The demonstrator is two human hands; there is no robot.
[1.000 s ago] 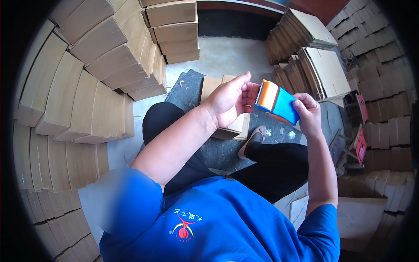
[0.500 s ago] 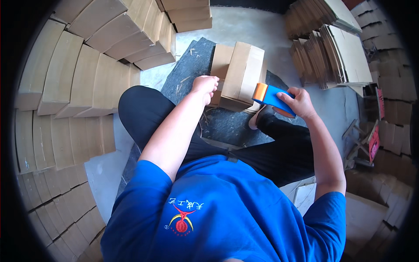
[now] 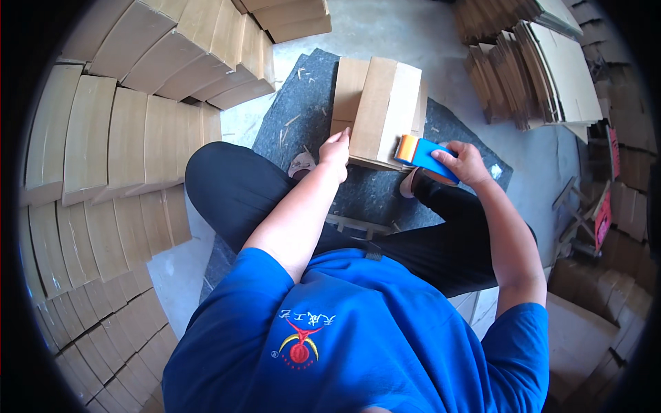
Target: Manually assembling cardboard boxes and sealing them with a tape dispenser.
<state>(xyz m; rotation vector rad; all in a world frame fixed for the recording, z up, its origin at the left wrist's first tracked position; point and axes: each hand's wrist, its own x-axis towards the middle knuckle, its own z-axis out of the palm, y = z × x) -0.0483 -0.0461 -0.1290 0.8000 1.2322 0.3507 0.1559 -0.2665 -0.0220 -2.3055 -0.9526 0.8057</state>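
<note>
Taping step: small brown cardboard box (image 3: 377, 113) steadied by left hand (image 3: 335, 148), fingers apparently flat; blue-orange tape dispenser (image 3: 425, 157) gripped closed in right hand (image 3: 467, 164) at box's near edge; a steady pull across is judged next.

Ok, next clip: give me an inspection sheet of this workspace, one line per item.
Surface: dark grey mat on a pale concrete floor, with small scraps on it.
Job's things: a cardboard box on the mat; a blue and orange tape dispenser against its near right edge.
Clutter: rows of made-up boxes at left; flat cardboard blanks at upper right.
Grippers: left hand rests on the box's near left edge; right hand grips the dispenser.
Cables: nothing seen.
Surroundings: more stacked cartons at right; the person sits cross-legged in a blue shirt.
</note>
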